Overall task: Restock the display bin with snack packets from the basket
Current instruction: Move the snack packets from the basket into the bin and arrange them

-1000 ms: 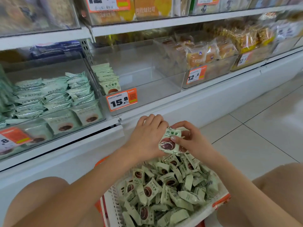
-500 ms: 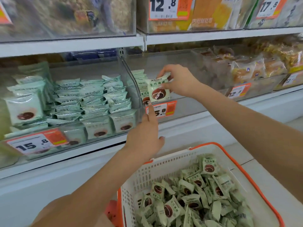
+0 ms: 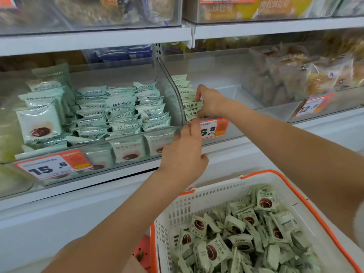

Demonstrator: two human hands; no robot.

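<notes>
A white basket with an orange rim (image 3: 264,173) sits at the lower right, holding several pale green snack packets (image 3: 236,235). On the shelf above stands a clear display bin (image 3: 238,133) with a short row of the same packets (image 3: 184,89) along its left wall. My right hand (image 3: 209,100) reaches into the bin and grips a snack packet (image 3: 192,110) at the front of that row. My left hand (image 3: 184,152) is raised below it, its straight fingertips touching the bin's front edge beside the orange price tag (image 3: 215,128).
To the left, a neighbouring clear bin (image 3: 88,152) is packed with green packets behind a 15.8 price tag (image 3: 53,166). A bin of wrapped bread (image 3: 295,79) stands to the right. An upper shelf (image 3: 98,39) overhangs the bins. White shelf base runs below.
My right hand has lowered the packet from above the bin into the front of the row. My left hand has lifted slightly to touch the bin's front edge.
</notes>
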